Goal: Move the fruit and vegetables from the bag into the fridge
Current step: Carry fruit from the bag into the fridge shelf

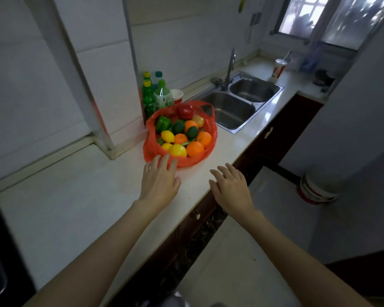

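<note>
A: How is the red bag likely to be handling, and where is a hold best taken?

B: It is looking like thin, soft plastic that is sagging around its load, so by judgement it is going to be limp and slippery. The round fruit inside is probably going to roll when disturbed. The two loop handles at the 12 o'clock side of the bag are offering the safest hold for lifting it whole. Otherwise, single pieces are being left free to pick from the open mouth.

A: How is the load appearing?

B: Oranges, lemons, a green pepper, dark green fruit and a red pepper are lying heaped and glossy in the bag.

A: Where is it sitting?

B: It is resting on the white counter, with the double sink at its 2 o'clock and bottles at its 10 o'clock. No fridge is showing.

A: And the hands?

B: The left hand is spreading flat, fingers straight, fingertips at the bag's 6 o'clock edge, gripping nothing. The right hand is hovering near the counter edge at the bag's 5 o'clock, fingers relaxed, holding nothing.
</note>
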Tool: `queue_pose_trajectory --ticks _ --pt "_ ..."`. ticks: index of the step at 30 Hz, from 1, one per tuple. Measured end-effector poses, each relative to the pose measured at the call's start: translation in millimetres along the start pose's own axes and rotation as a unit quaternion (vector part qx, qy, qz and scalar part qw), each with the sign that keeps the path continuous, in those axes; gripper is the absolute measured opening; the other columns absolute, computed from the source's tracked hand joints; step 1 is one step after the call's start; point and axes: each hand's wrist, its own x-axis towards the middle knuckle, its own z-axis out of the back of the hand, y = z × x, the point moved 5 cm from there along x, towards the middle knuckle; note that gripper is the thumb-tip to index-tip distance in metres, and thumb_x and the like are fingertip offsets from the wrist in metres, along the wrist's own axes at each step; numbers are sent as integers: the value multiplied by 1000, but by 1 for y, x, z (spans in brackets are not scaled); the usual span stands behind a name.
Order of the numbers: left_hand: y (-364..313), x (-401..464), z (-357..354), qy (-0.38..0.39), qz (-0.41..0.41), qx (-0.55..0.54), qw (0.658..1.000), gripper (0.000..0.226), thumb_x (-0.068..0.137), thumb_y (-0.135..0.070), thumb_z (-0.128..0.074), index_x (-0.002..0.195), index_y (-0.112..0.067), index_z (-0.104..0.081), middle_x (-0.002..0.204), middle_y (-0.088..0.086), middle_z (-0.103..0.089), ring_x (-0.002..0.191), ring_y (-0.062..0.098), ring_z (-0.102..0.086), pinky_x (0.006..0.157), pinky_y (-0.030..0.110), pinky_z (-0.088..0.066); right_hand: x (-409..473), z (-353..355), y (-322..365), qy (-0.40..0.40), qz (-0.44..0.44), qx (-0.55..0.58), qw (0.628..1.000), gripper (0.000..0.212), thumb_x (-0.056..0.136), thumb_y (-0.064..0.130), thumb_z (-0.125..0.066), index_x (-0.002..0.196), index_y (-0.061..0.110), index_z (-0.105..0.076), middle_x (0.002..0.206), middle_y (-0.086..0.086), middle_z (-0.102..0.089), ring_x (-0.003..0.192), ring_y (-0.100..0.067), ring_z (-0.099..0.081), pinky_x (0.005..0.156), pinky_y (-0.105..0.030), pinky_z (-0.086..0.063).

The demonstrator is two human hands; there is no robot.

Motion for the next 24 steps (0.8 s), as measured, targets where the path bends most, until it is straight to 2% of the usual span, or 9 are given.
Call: queue_pose_trajectory --ticks 4,9,11,16,21,24 --pt "2 41 -26 7 -9 8 1000 44 75 -24 -67 115 -9 -60 121 16 -58 111 37 -54 87 48 -47 37 -24 -19 20 8 3 1000 45 91 38 -34 115 14 -63 118 -11 -64 121 -35 -52 96 -48 -45" --pt "4 94 -70 12 26 3 1000 42 76 -26 -65 113 -9 -60 120 16 -59 110 38 -54 84 47 -48 102 -62 -55 60 48 21 997 37 91 34 -48 120 14 -60 123 -11 -61 124 -35 -49 99 -50 -42" --pt "5 117 -87 21 54 1 998 43 73 -24 -70 113 -9 -60 120 16 -59 110 37 -55 84 47 -49 134 -78 -69 77 72 31 994 38 92 34 -48 123 15 -57 127 -10 -58 126 -33 -46 102 -50 -40" --pt "5 158 -123 42 155 7 987 46 74 -26 -66 117 -11 -59 122 15 -58 111 37 -54 84 47 -49 204 -104 -99 95 141 77 982 40 89 34 -43 118 12 -60 119 -11 -62 118 -36 -53 91 -49 -47" --pt "5 171 -150 78 242 27 967 53 67 -24 -76 116 -11 -60 120 15 -59 104 39 -57 75 45 -50 251 -130 -113 117 220 83 965 35 85 31 -53 115 15 -61 118 -8 -63 117 -33 -55 89 -44 -47" --pt "7 175 -163 104 281 33 954 58 63 -23 -79 116 -11 -61 118 15 -60 99 39 -59 71 44 -51 265 -145 -110 148 251 95 952 40 89 34 -39 118 15 -59 122 -7 -61 120 -29 -51 93 -43 -46"
